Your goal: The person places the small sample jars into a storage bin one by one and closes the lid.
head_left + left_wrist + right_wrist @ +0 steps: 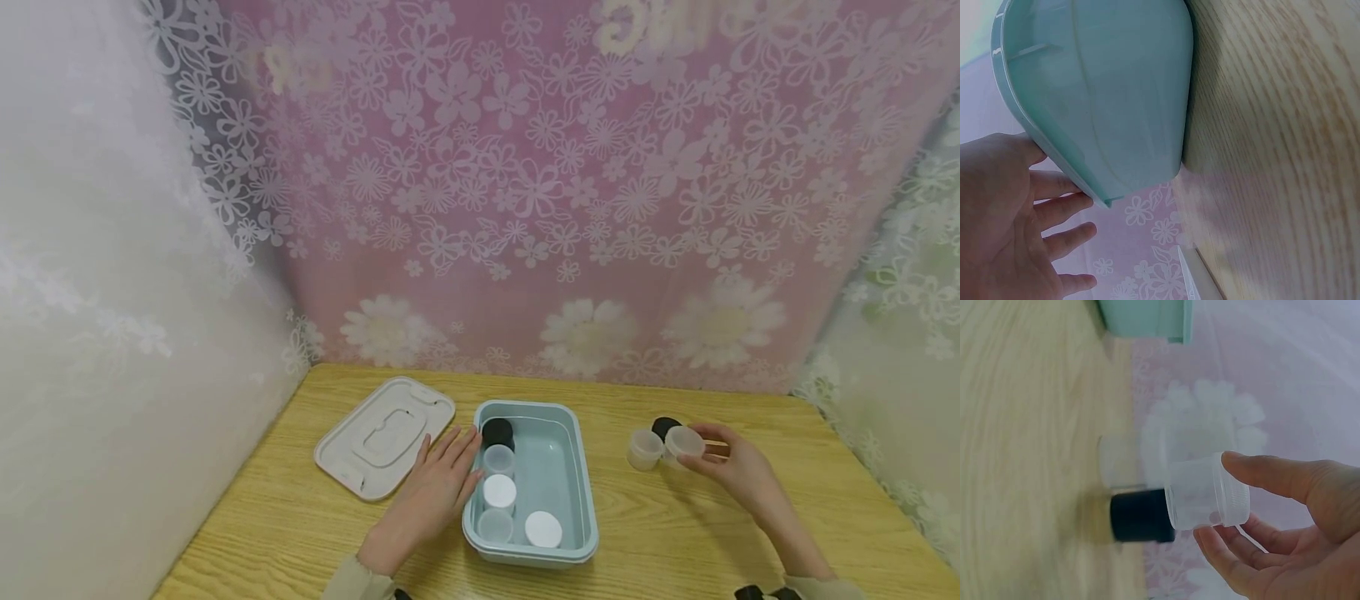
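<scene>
My right hand [746, 477] pinches a small clear plastic jar [684, 443] by its ribbed lid, between thumb and fingers. In the right wrist view this jar [1194, 495] hangs above the wooden surface. Beside it stand a black-lidded jar [664, 427], partly hidden, and another clear jar [645, 450]. My left hand [435, 487], fingers straight and spread, rests against the left rim of a light blue plastic box [586, 500]. Inside the box, a black jar [497, 433], clear jars [498, 460] and a white-lidded jar [499, 492] form a column along the left wall. Another white-lidded jar [543, 529] sits at the near right.
A whitish box lid [386, 437] lies flat on the wooden table [247, 533], left of the box and close to my left hand. Flower-patterned cloth [480, 208] hangs behind the table and along both sides.
</scene>
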`<control>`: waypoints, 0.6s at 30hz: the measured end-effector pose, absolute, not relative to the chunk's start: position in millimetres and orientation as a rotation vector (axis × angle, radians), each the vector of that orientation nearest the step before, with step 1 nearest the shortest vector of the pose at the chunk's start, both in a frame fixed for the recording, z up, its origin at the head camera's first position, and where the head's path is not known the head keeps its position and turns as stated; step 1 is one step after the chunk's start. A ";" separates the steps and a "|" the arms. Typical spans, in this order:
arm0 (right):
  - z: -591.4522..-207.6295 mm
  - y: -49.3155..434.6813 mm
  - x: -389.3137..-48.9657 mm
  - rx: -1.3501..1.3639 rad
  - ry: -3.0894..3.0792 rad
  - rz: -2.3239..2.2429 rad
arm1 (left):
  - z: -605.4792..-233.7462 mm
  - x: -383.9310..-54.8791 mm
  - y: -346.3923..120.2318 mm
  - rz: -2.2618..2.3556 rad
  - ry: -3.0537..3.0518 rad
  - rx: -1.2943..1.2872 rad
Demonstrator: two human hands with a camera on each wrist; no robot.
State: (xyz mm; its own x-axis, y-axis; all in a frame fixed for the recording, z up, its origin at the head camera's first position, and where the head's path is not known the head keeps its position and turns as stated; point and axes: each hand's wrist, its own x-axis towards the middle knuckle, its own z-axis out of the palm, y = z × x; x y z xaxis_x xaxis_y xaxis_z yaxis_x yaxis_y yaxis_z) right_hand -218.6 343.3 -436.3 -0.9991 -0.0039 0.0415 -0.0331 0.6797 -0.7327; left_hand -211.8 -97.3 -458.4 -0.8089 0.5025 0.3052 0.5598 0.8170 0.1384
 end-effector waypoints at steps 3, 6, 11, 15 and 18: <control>-430.9 335.4 -218.4 0.090 -2.820 1.259 | -458.5 -211.4 -97.6 -0.333 -2.747 -0.818; -425.5 326.0 -218.2 0.152 -2.789 1.282 | -458.5 -211.7 -97.9 -0.330 -2.751 -0.817; -416.0 309.2 -219.0 0.239 -2.750 1.334 | -458.5 -212.4 -98.0 -0.324 -2.757 -0.817; -409.6 296.5 -221.8 0.290 -2.746 1.380 | -459.0 -212.2 -97.8 -0.321 -2.753 -0.818; -407.5 287.0 -224.8 0.327 -2.744 1.425 | -459.3 -211.8 -97.9 -0.323 -2.749 -0.818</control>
State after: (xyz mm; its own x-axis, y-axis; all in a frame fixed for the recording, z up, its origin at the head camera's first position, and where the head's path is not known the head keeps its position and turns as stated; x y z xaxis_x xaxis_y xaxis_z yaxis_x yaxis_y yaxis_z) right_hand -224.8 287.0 -407.5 -0.9774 -0.1705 0.1249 -0.2002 0.5580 -0.8053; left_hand -211.8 -97.9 -459.3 -0.8095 0.5030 0.3028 0.5595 0.8173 0.1382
